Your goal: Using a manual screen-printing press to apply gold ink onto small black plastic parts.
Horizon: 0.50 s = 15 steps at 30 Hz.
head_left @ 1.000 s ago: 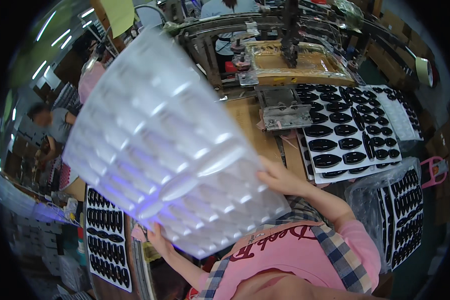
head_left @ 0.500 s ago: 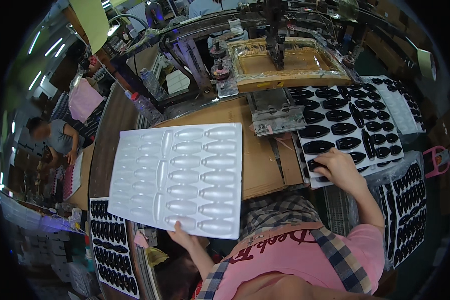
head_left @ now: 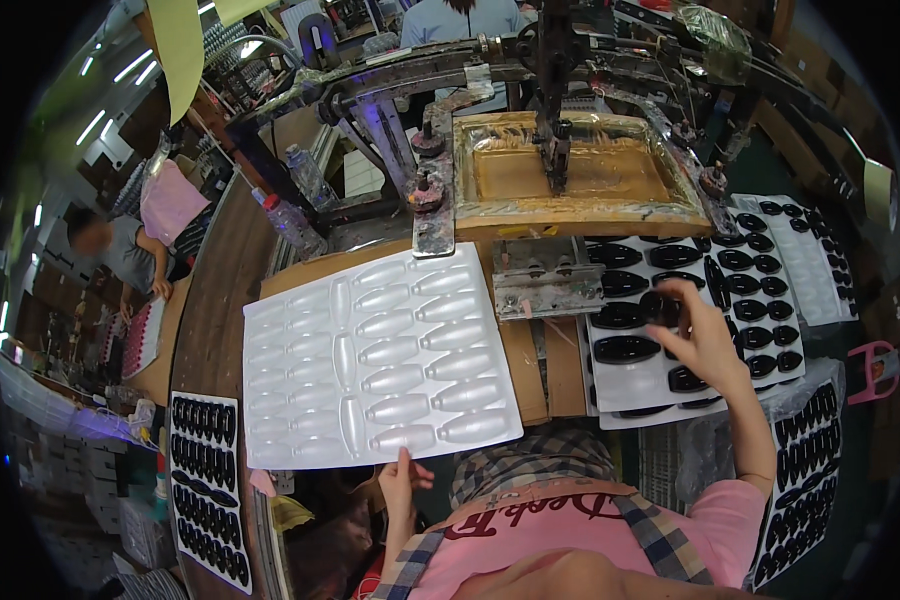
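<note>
My right hand (head_left: 705,340) pinches a glossy black piece (head_left: 660,308) between thumb and fingers. It is above a white tray (head_left: 630,382) set with rows of glossy black bottle-shaped and oval pieces. A bare white spot shows in that tray's near left corner. To the left lies a white moulded sheet (head_left: 315,455) with rows of empty bottle-shaped hollows, on brown cardboard. My left hand (head_left: 402,485) is at the sheet's near edge, one finger up against the edge and the others apart, holding nothing that I can see.
Beyond the sheets stands a machine with a wooden-framed screen (head_left: 580,217) and a metal block (head_left: 545,285) below it. More trays of black pieces lie at lower left (head_left: 210,490) and lower right (head_left: 800,480). A clear bottle (head_left: 292,230) stands at left. Another person works at far left.
My right hand has lifted a black piece from the tray's near left corner and moved farther away. The white sheet has shifted right, and my left thumb no longer lies over it.
</note>
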Available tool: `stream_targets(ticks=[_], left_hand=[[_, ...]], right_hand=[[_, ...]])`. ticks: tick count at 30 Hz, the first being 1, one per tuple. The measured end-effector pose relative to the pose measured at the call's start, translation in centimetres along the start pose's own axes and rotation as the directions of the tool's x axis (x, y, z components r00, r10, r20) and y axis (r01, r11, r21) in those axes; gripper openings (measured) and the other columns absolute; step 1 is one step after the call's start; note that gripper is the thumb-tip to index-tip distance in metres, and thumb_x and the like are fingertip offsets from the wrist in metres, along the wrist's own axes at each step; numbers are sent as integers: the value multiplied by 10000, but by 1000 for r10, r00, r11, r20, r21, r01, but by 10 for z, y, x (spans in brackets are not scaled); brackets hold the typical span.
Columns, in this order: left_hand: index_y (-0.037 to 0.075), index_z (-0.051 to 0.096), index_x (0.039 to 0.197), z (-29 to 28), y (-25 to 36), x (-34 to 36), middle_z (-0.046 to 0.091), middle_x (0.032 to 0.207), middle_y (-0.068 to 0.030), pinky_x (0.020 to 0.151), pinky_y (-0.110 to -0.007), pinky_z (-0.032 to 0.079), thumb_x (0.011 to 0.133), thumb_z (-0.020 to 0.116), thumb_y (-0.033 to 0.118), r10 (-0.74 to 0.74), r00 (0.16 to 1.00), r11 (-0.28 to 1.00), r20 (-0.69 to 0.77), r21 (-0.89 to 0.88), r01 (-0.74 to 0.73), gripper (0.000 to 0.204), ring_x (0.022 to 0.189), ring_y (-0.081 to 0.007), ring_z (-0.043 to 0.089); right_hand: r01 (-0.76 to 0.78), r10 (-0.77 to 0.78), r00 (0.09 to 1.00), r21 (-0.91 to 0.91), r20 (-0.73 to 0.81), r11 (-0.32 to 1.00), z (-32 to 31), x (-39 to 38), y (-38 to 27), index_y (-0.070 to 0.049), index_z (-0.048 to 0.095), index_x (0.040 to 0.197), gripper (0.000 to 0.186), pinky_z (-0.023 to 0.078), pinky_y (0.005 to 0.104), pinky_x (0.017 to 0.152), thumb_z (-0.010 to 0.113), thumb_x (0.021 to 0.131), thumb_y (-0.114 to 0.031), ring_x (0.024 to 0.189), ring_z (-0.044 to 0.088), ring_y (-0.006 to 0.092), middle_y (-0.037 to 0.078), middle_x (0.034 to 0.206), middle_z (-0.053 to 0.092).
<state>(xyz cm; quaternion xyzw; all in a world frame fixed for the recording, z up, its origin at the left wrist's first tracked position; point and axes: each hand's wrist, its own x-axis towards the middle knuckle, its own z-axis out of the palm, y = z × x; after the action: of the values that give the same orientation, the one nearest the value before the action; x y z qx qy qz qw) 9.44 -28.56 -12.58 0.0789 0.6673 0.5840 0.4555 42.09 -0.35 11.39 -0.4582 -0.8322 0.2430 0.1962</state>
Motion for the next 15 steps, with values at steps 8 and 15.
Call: stream_targets(ticks=[8, 15], left_hand=[[-21, 599, 776, 94, 104, 0, 620, 704, -70, 566, -222, 429, 832, 542, 118, 391, 779, 706, 490, 383, -595, 161, 630, -111, 570], [-17, 579, 940, 168, 170, 150, 587, 970, -164, 820, -328, 397, 818, 554, 164, 767, 454, 275, 454, 407, -871, 220, 947, -274, 538]], right_hand=[[274, -275, 960, 33, 46, 961, 36, 100, 9, 12, 518, 1077, 463, 447, 331, 711, 617, 771, -321, 871, 538, 293, 199, 1063, 506], [572, -567, 820, 54, -78, 819, 79, 121, -9, -1, 463, 1138, 500, 368, 380, 875, 604, 779, -318, 1023, 464, 374, 222, 1089, 503]])
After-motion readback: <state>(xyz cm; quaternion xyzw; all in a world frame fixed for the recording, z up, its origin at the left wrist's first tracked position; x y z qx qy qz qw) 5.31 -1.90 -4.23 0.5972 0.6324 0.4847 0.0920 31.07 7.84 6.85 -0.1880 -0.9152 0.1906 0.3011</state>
